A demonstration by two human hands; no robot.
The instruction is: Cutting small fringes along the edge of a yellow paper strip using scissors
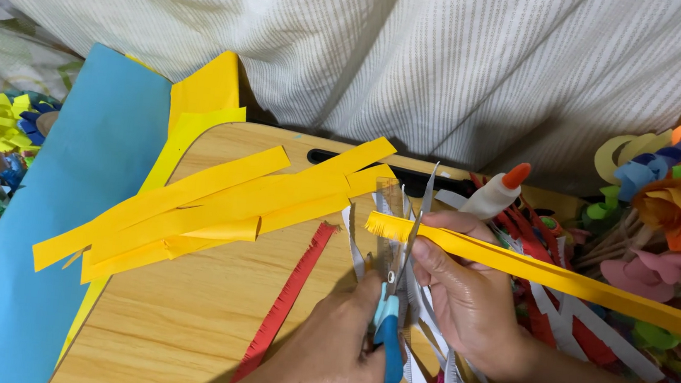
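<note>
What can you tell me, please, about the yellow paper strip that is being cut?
The yellow paper strip is long, narrow and apparently folded lengthwise. It runs from right of centre down towards the right edge, held above the wooden table. Its left end is snipped into a fine fringe. The right hand grips it near that end, and the scissors in the left hand close on the fringe.

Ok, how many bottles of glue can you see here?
1. The glue bottle, white with an orange cap, lies tilted at the table's far edge, just behind the hand holding the folded yellow strip. Others may be hidden under the paper scraps.
</note>
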